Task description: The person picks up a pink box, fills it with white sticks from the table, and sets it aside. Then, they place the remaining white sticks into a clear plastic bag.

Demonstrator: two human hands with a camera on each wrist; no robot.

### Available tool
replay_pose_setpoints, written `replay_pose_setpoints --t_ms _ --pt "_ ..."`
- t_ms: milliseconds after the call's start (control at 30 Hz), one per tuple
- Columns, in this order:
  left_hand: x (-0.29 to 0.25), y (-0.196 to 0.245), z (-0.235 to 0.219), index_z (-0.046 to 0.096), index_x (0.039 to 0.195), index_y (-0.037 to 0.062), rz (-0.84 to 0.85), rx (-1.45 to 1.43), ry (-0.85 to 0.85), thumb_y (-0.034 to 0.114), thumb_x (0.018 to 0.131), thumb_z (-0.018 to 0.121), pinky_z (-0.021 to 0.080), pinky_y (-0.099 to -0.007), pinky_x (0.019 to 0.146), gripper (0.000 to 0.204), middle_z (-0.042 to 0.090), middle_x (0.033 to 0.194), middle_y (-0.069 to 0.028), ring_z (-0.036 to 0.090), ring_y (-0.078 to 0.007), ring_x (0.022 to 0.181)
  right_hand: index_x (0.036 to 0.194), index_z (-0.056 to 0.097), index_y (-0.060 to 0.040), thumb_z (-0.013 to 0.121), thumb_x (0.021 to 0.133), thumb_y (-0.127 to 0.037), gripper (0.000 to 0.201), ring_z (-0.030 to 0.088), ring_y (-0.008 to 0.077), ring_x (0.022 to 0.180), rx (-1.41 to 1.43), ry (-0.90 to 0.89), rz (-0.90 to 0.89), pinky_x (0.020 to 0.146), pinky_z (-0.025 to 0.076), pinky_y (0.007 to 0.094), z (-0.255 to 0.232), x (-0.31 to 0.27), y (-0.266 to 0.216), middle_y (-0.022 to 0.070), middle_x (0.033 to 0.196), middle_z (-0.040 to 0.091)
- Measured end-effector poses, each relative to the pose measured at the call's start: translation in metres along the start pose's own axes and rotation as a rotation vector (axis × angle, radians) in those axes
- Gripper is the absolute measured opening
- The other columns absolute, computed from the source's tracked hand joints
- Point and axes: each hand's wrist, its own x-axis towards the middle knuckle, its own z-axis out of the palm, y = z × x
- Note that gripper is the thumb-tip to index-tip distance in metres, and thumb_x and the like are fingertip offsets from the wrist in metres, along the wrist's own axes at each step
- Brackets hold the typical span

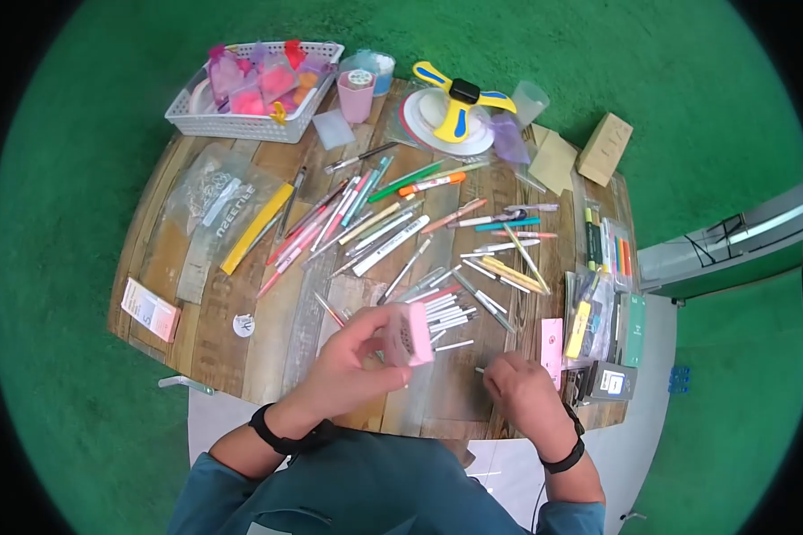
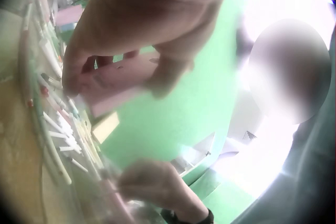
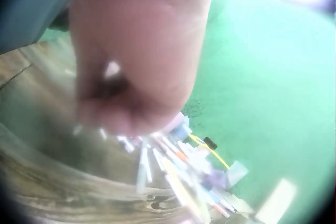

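My left hand (image 1: 348,367) grips a small pink box (image 1: 409,335) between thumb and fingers, raised over the near middle of the table. In the left wrist view the same hand (image 2: 142,19) spans the pink box (image 2: 118,83). To its right, my right hand (image 1: 524,392) has its fingers curled, and the tip of a thin white stick (image 1: 479,369) pokes out from them. The right wrist view shows this hand (image 3: 136,61) with a bit of white inside the curl; its rest is hidden. Short white sticks (image 1: 446,314) lie just behind the box.
Many pens (image 1: 391,245) spread over the wooden table. At the back stand a white basket (image 1: 285,131), a pink cup (image 1: 356,100) and a yellow-blue spinner (image 1: 457,120). A zip bag (image 1: 219,201) and a box (image 1: 150,308) lie left; a pink card (image 1: 551,343) and black box (image 1: 608,382) lie right.
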Motion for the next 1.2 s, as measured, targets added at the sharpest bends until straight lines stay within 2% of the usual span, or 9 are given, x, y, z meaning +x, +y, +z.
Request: replay_pose_setpoints --t_ms 67,233,300,367,467,500,567,700,1200 --pt "-0.001 0.001 -0.001 0.056 0.143 0.0035 0.178 0.410 -0.005 -0.001 0.079 0.081 0.047 -0.0351 0.105 0.069 0.054 0.140 -0.0088 0.053 -0.0202 0.133 0.088 0.061 -0.0059 0.073 0.082 -0.002 0.014 0.066 0.0346 0.076 -0.059 -0.050 -0.004 0.068 0.055 0.0442 0.000 -0.002 0.001 0.0119 0.084 0.064" --pt "-0.005 0.007 0.000 0.059 0.141 0.0052 0.207 0.513 -0.008 -0.001 0.077 0.082 0.044 -0.0364 0.111 0.068 0.054 0.145 -0.0114 0.052 -0.0247 0.136 0.109 0.068 -0.0045 0.075 0.083 -0.001 0.027 0.067 0.0265 0.073 -0.231 -0.025 -0.038 0.066 0.055 0.0371 -0.037 0.001 -0.014 0.0103 0.082 0.065" --pt "-0.005 0.005 -0.003 0.060 0.140 0.0057 0.177 0.455 -0.031 -0.002 0.076 0.082 0.042 -0.0372 0.114 0.068 0.053 0.146 -0.0121 0.052 -0.0266 0.138 0.133 0.066 -0.0076 0.072 0.089 0.000 0.045 0.069 0.0247 0.080 0.484 0.131 0.203 0.067 0.056 0.0338 -0.045 -0.007 -0.023 0.0131 0.093 0.069" --pt "-0.004 0.002 -0.005 0.061 0.140 0.0074 0.218 0.430 -0.091 -0.006 0.076 0.074 0.046 -0.0369 0.108 0.066 0.054 0.143 -0.0126 0.054 -0.0271 0.135 0.143 0.060 -0.0057 0.071 0.091 0.004 0.054 0.071 0.0198 0.090 0.711 0.156 0.279 0.072 0.057 0.0313 -0.046 -0.014 -0.040 0.0115 0.095 0.070" --pt "-0.004 0.002 -0.004 0.061 0.140 0.0077 0.177 0.452 -0.102 -0.007 0.075 0.076 0.045 -0.0378 0.110 0.068 0.054 0.143 -0.0129 0.053 -0.0281 0.136 0.133 0.064 0.0017 0.072 0.088 0.004 0.046 0.072 0.0211 0.088 1.046 0.486 -0.044 0.072 0.057 0.0324 -0.048 0.002 -0.071 0.0128 0.103 0.073" --pt "-0.005 0.002 -0.003 0.061 0.140 0.0077 0.175 0.457 -0.107 -0.007 0.075 0.076 0.045 -0.0378 0.110 0.068 0.054 0.143 -0.0129 0.053 -0.0281 0.136 0.133 0.064 0.0017 0.072 0.088 0.004 0.046 0.072 0.0211 0.088 1.049 0.492 -0.042 0.072 0.057 0.0324 -0.052 0.006 -0.072 0.0128 0.103 0.073" --pt "-0.007 0.002 -0.001 0.061 0.140 0.0083 0.156 0.502 -0.057 -0.008 0.073 0.078 0.044 -0.0389 0.112 0.071 0.055 0.143 -0.0132 0.052 -0.0296 0.138 0.125 0.068 0.0028 0.074 0.084 0.002 0.042 0.071 0.0253 0.088 0.597 0.371 -0.292 0.074 0.055 0.0345 -0.060 0.014 -0.073 0.0150 0.108 0.073" --pt "-0.010 -0.001 -0.002 0.061 0.140 0.0084 0.173 0.542 -0.050 -0.009 0.071 0.079 0.044 -0.0398 0.113 0.073 0.054 0.143 -0.0137 0.050 -0.0311 0.140 0.120 0.070 0.0035 0.073 0.075 0.003 0.045 0.063 0.0245 0.077 0.273 0.415 -0.360 0.069 0.049 0.0348 -0.040 0.030 -0.080 0.0155 0.112 0.072" --pt "-0.007 -0.010 -0.007 0.057 0.145 0.0065 0.157 0.510 -0.086 0.001 0.073 0.088 0.039 -0.0390 0.116 0.079 0.053 0.147 -0.0129 0.049 -0.0280 0.140 0.126 0.067 0.0020 0.073 0.079 -0.003 0.047 0.064 0.0219 0.090 0.305 0.472 -0.290 0.073 0.048 0.0351 -0.018 0.046 -0.075 0.0079 0.106 0.068"
